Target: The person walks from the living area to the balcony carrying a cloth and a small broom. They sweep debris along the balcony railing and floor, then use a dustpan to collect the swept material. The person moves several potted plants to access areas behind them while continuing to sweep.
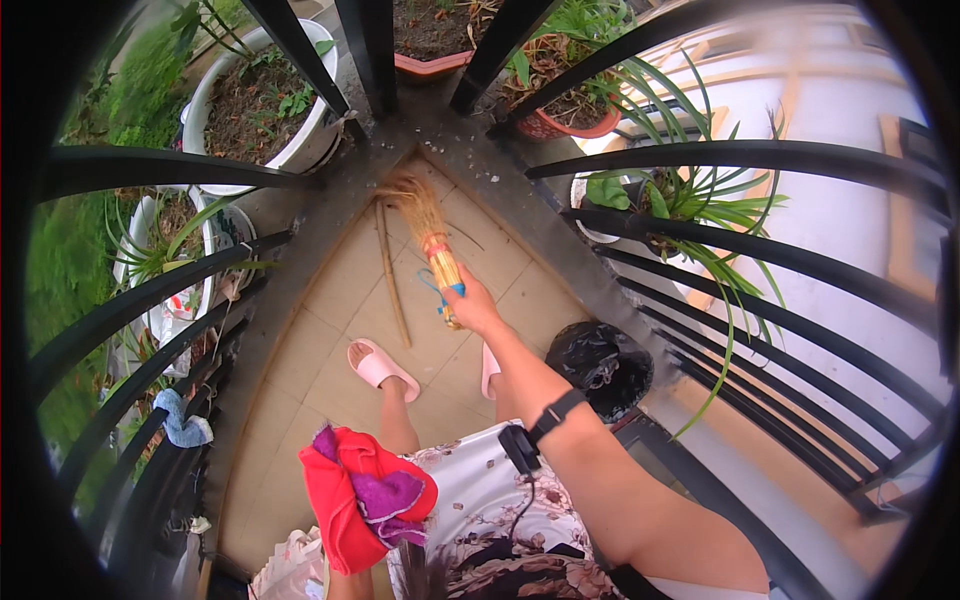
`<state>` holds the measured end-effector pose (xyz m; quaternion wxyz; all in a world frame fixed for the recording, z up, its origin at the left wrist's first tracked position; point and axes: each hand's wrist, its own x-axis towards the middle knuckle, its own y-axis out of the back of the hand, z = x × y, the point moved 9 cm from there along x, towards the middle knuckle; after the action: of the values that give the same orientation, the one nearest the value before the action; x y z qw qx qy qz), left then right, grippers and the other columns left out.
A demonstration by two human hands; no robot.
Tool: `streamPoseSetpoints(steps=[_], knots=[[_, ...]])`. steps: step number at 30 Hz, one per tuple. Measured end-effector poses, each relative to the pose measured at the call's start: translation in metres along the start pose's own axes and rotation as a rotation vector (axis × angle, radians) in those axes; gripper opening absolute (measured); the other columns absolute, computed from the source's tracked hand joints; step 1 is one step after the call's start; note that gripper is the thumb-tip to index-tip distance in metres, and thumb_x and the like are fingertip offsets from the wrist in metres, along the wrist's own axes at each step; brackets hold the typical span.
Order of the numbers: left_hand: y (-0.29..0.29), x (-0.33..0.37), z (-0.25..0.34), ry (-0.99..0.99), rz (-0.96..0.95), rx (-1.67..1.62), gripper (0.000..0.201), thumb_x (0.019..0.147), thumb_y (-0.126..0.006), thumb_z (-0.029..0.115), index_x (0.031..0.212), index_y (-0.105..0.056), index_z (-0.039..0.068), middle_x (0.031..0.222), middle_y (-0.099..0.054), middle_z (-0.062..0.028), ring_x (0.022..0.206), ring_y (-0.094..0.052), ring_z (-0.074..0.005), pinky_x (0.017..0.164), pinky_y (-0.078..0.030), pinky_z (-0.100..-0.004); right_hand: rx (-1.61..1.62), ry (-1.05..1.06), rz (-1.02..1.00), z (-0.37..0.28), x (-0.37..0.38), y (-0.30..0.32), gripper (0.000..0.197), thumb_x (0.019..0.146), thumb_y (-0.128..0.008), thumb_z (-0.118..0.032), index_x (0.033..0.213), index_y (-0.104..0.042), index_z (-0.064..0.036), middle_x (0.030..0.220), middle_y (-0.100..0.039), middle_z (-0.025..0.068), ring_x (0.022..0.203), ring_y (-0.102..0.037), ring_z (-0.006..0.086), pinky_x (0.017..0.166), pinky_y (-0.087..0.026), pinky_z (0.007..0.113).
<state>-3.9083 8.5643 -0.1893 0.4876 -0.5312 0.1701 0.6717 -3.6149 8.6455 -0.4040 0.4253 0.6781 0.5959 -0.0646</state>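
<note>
My right hand point(470, 298) is closed round the handle of a short straw broom point(428, 222), beside its blue binding. The broom's bristles reach the tiled floor near the far corner and are slightly blurred. On the floor just left of the broom lies a thin brown stick point(391, 275). At the lower left, my left hand point(350, 580) holds up a bunched red cloth point(340, 490) with a purple cloth point(385, 495) folded into it. The cloths hide the fingers of that hand.
Black railings enclose the tiled floor point(310, 370) on both sides. A bin lined with a black bag point(600, 370) stands at my right. Beyond the bars are a white planter point(265, 110), a reddish pot point(570, 120) and a spider plant point(700, 205). A blue cloth point(182, 420) hangs on the left railing.
</note>
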Motion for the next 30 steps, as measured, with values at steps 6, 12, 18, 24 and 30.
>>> streamPoseSetpoints(steps=[6, 12, 18, 24, 30], knots=[[0.006, 0.004, 0.003, -0.005, -0.010, -0.015, 0.029, 0.093, -0.059, 0.029, 0.112, -0.058, 0.007, 0.091, -0.061, 0.0001, 0.078, -0.060, -0.0129, 0.067, -0.052, -0.0288, 0.093, -0.354, 0.197, 0.012, 0.001, 0.060, 0.066, 0.085, -0.053, -0.032, 0.143, -0.032, -0.0075, 0.112, -0.061, 0.0244, 0.107, -0.060, 0.0354, 0.093, -0.044, 0.043], [0.010, 0.012, 0.007, -0.013, -0.008, -0.012, 0.029, 0.093, -0.059, 0.028, 0.111, -0.058, 0.007, 0.091, -0.061, 0.0001, 0.078, -0.060, -0.0129, 0.066, -0.052, -0.0287, -0.193, -0.107, -0.076, -0.035, 0.035, 0.016, 0.067, 0.083, -0.054, -0.030, 0.142, -0.032, -0.0075, 0.113, -0.061, 0.0232, 0.106, -0.059, 0.0373, 0.092, -0.045, 0.044], [0.013, 0.019, 0.007, -0.005, -0.017, -0.034, 0.028, 0.093, -0.059, 0.028, 0.111, -0.058, 0.007, 0.091, -0.061, 0.0001, 0.078, -0.060, -0.0129, 0.066, -0.052, -0.0286, -0.352, -0.182, 0.083, -0.019, 0.044, 0.067, 0.065, 0.083, -0.056, -0.029, 0.140, -0.034, -0.0070, 0.106, -0.064, 0.0219, 0.098, -0.062, 0.0384, 0.084, -0.048, 0.045], [0.007, 0.025, 0.004, 0.004, -0.032, -0.041, 0.028, 0.093, -0.059, 0.027, 0.111, -0.058, 0.007, 0.091, -0.061, 0.0001, 0.078, -0.060, -0.0129, 0.066, -0.052, -0.0286, -0.630, 0.022, -0.215, -0.052, 0.065, 0.059, 0.061, 0.082, -0.057, -0.027, 0.136, -0.038, -0.0081, 0.102, -0.063, 0.0242, 0.096, -0.062, 0.0399, 0.082, -0.049, 0.047], [0.001, 0.027, 0.002, 0.008, -0.054, -0.050, 0.027, 0.093, -0.059, 0.027, 0.111, -0.058, 0.007, 0.091, -0.061, 0.0001, 0.078, -0.060, -0.0128, 0.066, -0.052, -0.0285, -0.727, 0.197, -0.153, -0.086, 0.048, 0.098, 0.061, 0.079, -0.057, -0.025, 0.135, -0.040, -0.0100, 0.104, -0.060, 0.0256, 0.097, -0.061, 0.0407, 0.081, -0.049, 0.047]])
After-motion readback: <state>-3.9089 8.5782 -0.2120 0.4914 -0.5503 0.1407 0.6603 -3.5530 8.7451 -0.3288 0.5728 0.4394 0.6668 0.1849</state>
